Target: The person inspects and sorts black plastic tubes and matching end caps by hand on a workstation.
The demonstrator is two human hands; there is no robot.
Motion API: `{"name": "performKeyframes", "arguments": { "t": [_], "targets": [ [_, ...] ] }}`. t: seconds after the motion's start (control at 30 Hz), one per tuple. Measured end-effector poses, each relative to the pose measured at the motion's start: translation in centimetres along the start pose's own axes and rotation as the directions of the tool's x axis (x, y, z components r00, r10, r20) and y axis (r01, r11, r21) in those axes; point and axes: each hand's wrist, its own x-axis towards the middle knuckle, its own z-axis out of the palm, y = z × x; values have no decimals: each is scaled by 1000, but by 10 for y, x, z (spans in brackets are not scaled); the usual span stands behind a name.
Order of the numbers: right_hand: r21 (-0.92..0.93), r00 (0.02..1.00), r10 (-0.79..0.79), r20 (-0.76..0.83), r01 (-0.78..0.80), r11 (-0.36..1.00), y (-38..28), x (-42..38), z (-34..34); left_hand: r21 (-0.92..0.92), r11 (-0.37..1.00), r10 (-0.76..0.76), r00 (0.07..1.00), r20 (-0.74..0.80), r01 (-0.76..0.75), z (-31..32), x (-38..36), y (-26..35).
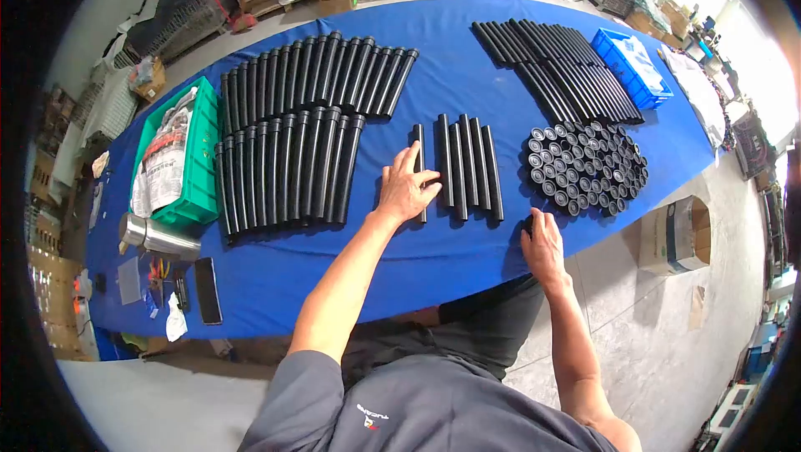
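Note:
My left hand (406, 187) is over a black tube (420, 134) lying on the blue cloth, its thumb and fingers closed about the tube's sides. Just right of it, several more black tubes (461, 173) lie side by side without caps. At the table's front edge, my right hand (544, 248) has its fingers pinched on a small dark piece that looks like a black cap, mostly hidden by the fingers. Beyond that hand stands a cluster of round black caps (588, 164), packed close together.
Two rows of capped black tubes (288, 168) fill the left. Plain tubes (567, 68) lie at the back right by a blue bin (607, 53). A green crate (203, 156), steel flask (163, 237), phone (208, 291) and pliers are left; a cardboard box (667, 239) is on the floor.

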Motion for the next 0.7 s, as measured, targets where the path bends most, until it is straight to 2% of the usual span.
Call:
{"name": "performKeyframes", "arguments": {
  "t": [0.13, 0.27, 0.3, 0.4, 0.47, 0.57, 0.6, 0.67, 0.7],
  "targets": [
    [43, 998, 52, 18, -52, 998, -6, -2, -5, 3, 1000, 0, 1000, -15, 0, 4, 4, 2],
    [15, 997, 24, -68, -23, 1000, -8, -14, -16, 16, 992, -123, 989, -81, 125, 2, -7, 10],
    [51, 994, 52, -99, -47, 998, -16, -18, -23, 89, 988, -117, 986, -119, 127, -5, -13, 17],
    [144, 978, 88, -191, -61, 988, -51, -26, -44, 155, 975, -152, 986, -63, 160, -21, -35, 27],
    [238, 990, 54, -132, -22, 971, -67, -31, -41, 177, 980, -72, 994, -86, 87, -24, -61, 29],
    [463, 997, -72, -26, 76, 883, -84, -45, -13, 30, 979, -205, 977, 52, 204, -44, -103, 56],
    [526, 993, -108, 51, 65, 848, -91, -50, -2, -11, 973, -226, 969, 97, 229, -46, -118, 61],
    [565, 959, -258, 119, 148, 812, -112, -53, 2, -86, 969, -228, 972, 49, 231, -49, -148, 70],
    [510, 930, -335, 150, 217, 832, -125, -54, 1, -75, 948, -297, 943, 147, 310, -65, -157, 80]
  ]
}}
